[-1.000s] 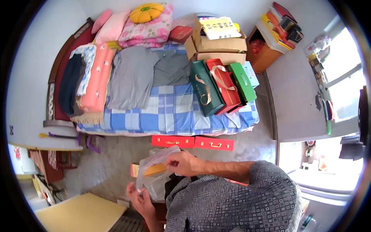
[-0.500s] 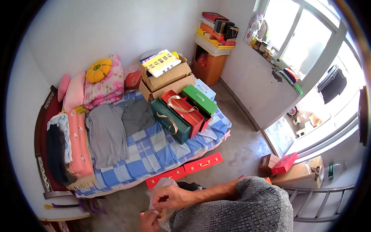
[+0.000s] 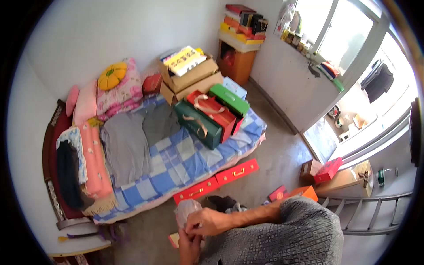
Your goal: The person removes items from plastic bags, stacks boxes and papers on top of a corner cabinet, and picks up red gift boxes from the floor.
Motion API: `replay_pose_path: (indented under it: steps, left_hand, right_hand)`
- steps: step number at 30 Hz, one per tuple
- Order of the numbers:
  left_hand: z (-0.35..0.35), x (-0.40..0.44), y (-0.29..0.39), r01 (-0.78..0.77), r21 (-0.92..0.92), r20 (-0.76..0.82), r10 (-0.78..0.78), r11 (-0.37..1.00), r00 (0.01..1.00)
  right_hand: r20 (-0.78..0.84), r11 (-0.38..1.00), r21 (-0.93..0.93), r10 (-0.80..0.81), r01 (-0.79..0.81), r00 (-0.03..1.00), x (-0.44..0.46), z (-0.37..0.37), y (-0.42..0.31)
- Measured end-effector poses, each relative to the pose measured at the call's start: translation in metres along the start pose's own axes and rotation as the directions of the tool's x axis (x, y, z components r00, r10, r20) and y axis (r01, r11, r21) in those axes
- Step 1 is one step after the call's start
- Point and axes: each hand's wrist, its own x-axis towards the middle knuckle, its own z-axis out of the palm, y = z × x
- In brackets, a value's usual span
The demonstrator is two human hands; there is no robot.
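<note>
Two hands meet at a clear plastic bag, held above the floor beside the bed.
The right forearm reaches in from the right, the right hand bent downward, fingertips pinching the bag's near edge; the left hand points up beneath, its grip partly hidden, so I cannot tell.

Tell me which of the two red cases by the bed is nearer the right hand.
The red case nearer the headboard: it lies just past the plastic bag, while the other red case sits farther away.
</note>
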Motion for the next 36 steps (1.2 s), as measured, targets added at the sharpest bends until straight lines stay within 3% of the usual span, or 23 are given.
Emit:
replay_pose_path:
  steps: [2,3,5,6,10,12,18,20,23,24,27,30,32,36]
  left_hand:
    - [-0.010,0.006,-0.009,0.019,-0.003,-0.019,-0.019,1.000,1.000]
    - [-0.010,0.009,-0.006,0.038,0.001,-0.027,-0.038,0.999,0.999]
    - [-0.008,0.021,0.002,-0.073,-0.113,-0.051,0.068,0.991,0.996]
    - [-0.006,0.026,0.005,-0.139,-0.071,-0.072,0.134,0.988,0.988]
    - [0.001,0.045,0.020,-0.159,-0.044,-0.136,0.152,0.986,0.979]
    - [-0.004,0.055,0.022,-0.176,0.333,-0.093,0.218,0.926,0.972]
    - [0.010,0.088,0.027,-0.172,0.172,-0.187,0.204,0.970,0.961]
    - [0.016,0.099,0.030,-0.189,0.106,-0.206,0.208,0.976,0.956]
    - [0.025,0.112,0.048,-0.155,0.021,-0.169,0.157,0.988,0.973]
    - [0.025,0.115,0.053,-0.099,0.015,-0.123,0.100,0.995,0.987]
    - [0.026,0.123,0.058,-0.118,0.039,-0.069,0.121,0.992,0.990]
    - [0.022,0.128,0.071,-0.090,0.103,0.002,0.091,0.991,0.996]
    - [0.021,0.130,0.078,-0.085,0.110,0.029,0.082,0.990,0.996]
    - [0.017,0.135,0.086,-0.131,0.012,0.098,0.130,0.991,0.987]
  right_hand:
    - [-0.027,0.998,-0.056,-0.038,0.036,0.999,0.001,0.006,0.009]
    - [-0.044,0.981,-0.112,-0.163,0.157,0.986,0.004,0.005,0.007]
    - [-0.067,0.973,-0.162,-0.177,0.165,0.982,0.007,0.006,0.010]
    - [-0.062,0.974,-0.153,-0.177,0.165,0.982,0.009,0.005,0.010]
    - [-0.073,0.939,-0.277,-0.233,0.204,0.970,0.018,-0.008,0.014]
    - [-0.063,0.914,-0.319,-0.286,0.252,0.956,0.022,-0.016,0.017]
    - [-0.130,0.911,-0.301,-0.332,0.282,0.934,0.033,-0.047,0.026]
    - [-0.262,0.955,-0.213,-0.258,0.205,0.930,0.033,-0.060,0.020]
    - [-0.322,0.958,-0.278,-0.161,0.069,0.933,0.026,-0.080,0.030]
    - [-0.335,0.958,-0.280,-0.160,0.064,0.929,0.025,-0.084,0.034]
    - [-0.242,0.983,-0.180,-0.077,0.033,0.967,0.024,-0.096,0.047]
    - [-0.281,0.994,-0.102,-0.055,0.027,0.958,0.022,-0.093,0.051]
    - [-0.347,0.998,0.042,0.052,-0.040,0.937,0.018,-0.091,0.045]
    - [-0.469,0.990,0.132,0.105,-0.048,0.877,0.013,-0.077,0.040]
